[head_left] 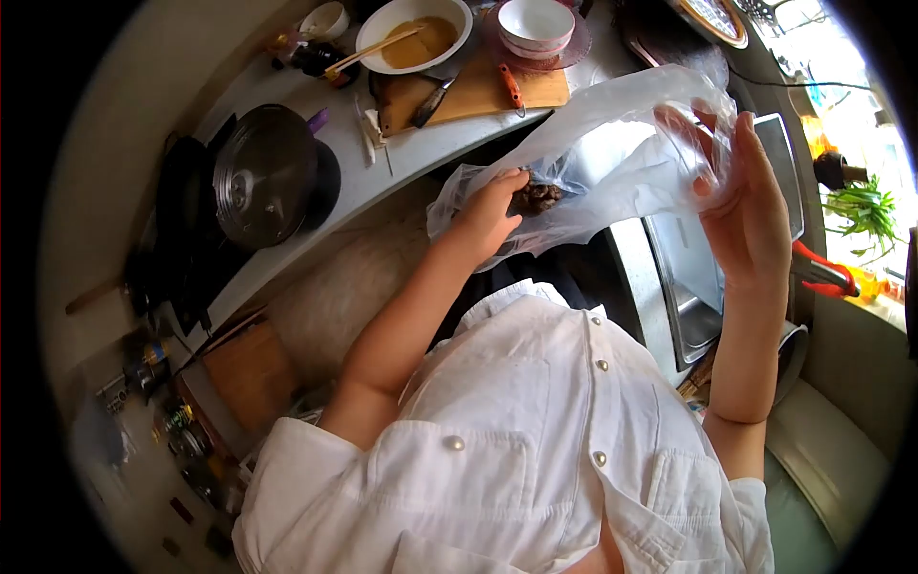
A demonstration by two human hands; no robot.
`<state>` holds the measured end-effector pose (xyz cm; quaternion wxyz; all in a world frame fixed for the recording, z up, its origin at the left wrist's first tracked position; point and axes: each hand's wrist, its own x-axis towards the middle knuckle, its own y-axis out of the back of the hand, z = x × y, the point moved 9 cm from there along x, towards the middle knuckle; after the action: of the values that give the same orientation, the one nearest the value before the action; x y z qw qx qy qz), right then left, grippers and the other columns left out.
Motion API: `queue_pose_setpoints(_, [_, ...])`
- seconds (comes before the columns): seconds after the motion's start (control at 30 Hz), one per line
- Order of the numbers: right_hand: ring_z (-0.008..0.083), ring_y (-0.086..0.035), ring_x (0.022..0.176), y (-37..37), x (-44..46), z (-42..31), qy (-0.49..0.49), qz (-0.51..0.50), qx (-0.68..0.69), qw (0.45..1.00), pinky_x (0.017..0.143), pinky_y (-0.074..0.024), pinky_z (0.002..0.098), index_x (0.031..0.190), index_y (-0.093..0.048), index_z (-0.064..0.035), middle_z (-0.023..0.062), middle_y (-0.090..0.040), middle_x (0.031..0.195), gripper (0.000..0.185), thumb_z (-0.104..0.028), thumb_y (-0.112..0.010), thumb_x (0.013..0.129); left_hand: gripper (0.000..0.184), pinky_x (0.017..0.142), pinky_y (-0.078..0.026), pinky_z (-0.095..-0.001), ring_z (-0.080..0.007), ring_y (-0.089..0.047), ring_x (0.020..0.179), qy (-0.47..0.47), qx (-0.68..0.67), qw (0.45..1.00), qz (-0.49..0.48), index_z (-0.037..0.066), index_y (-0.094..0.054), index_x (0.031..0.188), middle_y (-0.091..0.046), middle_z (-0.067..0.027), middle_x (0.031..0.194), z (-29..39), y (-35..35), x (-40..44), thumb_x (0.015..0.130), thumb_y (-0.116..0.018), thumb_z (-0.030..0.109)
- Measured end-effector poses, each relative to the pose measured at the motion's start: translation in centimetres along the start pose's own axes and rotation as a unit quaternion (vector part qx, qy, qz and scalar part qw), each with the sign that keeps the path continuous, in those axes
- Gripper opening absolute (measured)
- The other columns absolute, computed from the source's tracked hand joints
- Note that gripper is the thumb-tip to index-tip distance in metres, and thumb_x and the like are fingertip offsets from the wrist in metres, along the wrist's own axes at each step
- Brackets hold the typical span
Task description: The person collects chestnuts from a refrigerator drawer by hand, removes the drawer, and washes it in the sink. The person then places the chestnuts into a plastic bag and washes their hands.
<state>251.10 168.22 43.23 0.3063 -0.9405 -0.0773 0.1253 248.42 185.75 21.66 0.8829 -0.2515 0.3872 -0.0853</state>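
A translucent plastic bag (612, 196) stretches between my two hands, with a dark brown, lumpy item (538, 197) showing near its left end. My left hand (490, 218) is closed on the bag's left part, its fingertips beside the dark item. At the other end, my right hand (746, 206) holds the bag up, with its curved fingers partly seen through the plastic. The bag hangs above the gap at the counter's front edge, near the sink.
A bowl of brownish liquid (421, 40) with chopsticks, stacked bowls (535, 27) and a wooden board (478, 94) with a knife (433, 102) and an orange-handled tool (512, 88) stand on the counter (359, 163). A glass-lidded pan (263, 177) is left; a metal sink (693, 287) is right.
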Motion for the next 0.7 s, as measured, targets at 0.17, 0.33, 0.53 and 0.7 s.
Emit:
queue_pose_setpoints(0.17, [0.0255, -0.063, 0.101, -2.8, 0.5, -0.8, -0.01, -0.04, -0.004, 0.999, 0.087, -0.0508, 0.0327, 0.127, -0.044, 0.0043, 0.019, -0.056, 0.121, 0.047, -0.032, -0.043, 0.097, 0.045, 0.098, -0.037, -0.0367, -0.0237, -0.049, 0.117, -0.167, 0.019, 0.978, -0.126, -0.002, -0.05, 0.122, -0.052, -0.0174, 0.122, 5.4, 3.4, -7.7, 0.094, -0.045, 0.033])
queue_pose_setpoints(0.33, [0.0288, -0.055, 0.114, -8.2, 0.4, -0.4, -0.044, -0.106, 0.0, 0.993, 0.091, -0.0484, 0.038, 0.135, -0.035, 0.0027, 0.0177, -0.049, 0.132, 0.05, -0.031, -0.038, 0.099, 0.102, 0.097, -0.041, -0.0388, -0.0333, -0.043, 0.123, -0.212, 0.431, 0.86, 0.172, -0.006, -0.02, 0.14, -0.041, -0.0239, 0.134, -3.5, 19.5, -2.1, 0.066, -0.078, 0.034])
queue_pose_setpoints(0.53, [0.0338, -0.051, 0.118, -14.4, -0.7, 0.0, -0.07, -0.186, 0.016, 0.98, 0.094, -0.0468, 0.042, 0.136, -0.033, 0.003, 0.018, -0.049, 0.131, 0.05, -0.031, -0.036, 0.099, 0.112, 0.111, -0.02, -0.038, -0.033, -0.025, 0.135, -0.376, 0.478, 0.787, 0.102, -0.001, -0.024, 0.139, -0.026, -0.0203, 0.145, 0.5, 2.6, -0.5, 0.054, -0.086, 0.039])
queue_pose_setpoints(0.7, [0.0299, -0.052, 0.118, -18.9, -1.1, 0.0, -0.102, -0.28, 0.036, 0.954, 0.095, -0.0455, 0.0394, 0.13, -0.041, 0.0029, 0.0159, -0.053, 0.126, 0.048, -0.032, -0.042, 0.097, 0.095, 0.101, -0.032, -0.0375, -0.0271, -0.042, 0.115, -0.508, 0.427, 0.748, 0.002, 0.0, -0.04, 0.126, -0.046, -0.0156, 0.121, 4.5, -3.3, 1.4, 0.057, -0.083, 0.05])
